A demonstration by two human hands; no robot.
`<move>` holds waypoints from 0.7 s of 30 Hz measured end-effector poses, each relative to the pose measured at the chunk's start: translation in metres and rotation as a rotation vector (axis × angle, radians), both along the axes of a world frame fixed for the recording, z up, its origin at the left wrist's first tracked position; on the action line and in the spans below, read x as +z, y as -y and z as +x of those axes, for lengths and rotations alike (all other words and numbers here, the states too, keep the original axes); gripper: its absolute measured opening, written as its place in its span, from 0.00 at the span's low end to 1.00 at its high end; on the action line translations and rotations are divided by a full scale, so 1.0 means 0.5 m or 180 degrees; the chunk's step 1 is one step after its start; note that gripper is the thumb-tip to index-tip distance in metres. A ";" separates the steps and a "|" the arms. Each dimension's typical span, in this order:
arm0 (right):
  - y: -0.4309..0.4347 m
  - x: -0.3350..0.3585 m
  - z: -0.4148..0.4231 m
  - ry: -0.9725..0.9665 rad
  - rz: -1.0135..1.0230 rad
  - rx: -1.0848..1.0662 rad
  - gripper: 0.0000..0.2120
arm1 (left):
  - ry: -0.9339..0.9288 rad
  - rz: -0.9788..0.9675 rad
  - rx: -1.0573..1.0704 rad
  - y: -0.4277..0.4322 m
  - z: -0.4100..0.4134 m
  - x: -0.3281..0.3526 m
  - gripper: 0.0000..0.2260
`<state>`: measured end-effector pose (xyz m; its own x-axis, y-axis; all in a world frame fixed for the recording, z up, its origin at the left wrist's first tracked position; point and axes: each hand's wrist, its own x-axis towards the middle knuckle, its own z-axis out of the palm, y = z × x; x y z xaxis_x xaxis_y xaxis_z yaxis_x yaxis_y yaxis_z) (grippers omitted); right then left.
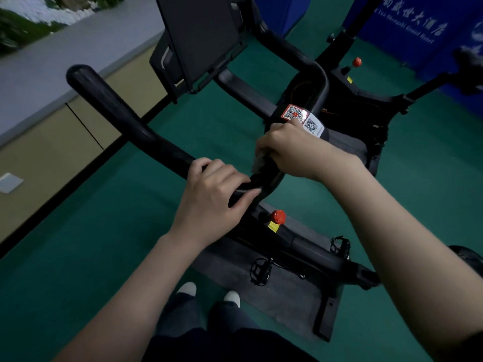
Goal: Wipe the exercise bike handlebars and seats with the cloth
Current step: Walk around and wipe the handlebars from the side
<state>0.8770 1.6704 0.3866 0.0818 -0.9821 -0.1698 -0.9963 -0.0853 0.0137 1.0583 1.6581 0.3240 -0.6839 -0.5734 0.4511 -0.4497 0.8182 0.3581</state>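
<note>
Black padded handlebar [112,111] is clasped by the left grip [217,194], evidently to steady it, while the right grip [290,150] clenches a pale crumpled cloth [258,164] against the bend.

Blue banner [407,24] up at the top right, white lettering: a row of big Chinese characters, the last three reading 大酒店. Beneath them runs a smaller Latin line ending in "Grand Hotel", its first words too blurred to make out. Down on the exercise bike [313,246], two stickers side by side: a red-edged QR code sticker [294,112] and, touching it, a white QR code sticker [312,125] whose tiny print can't be read. Under the red knob [278,216], a small yellow label [273,227], marks too small to tell
</note>
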 end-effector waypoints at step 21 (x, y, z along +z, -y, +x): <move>-0.149 -0.022 0.041 0.3426 -0.1533 -0.1561 0.10 | -0.0178 -0.0280 0.0406 -0.035 0.065 0.036 0.12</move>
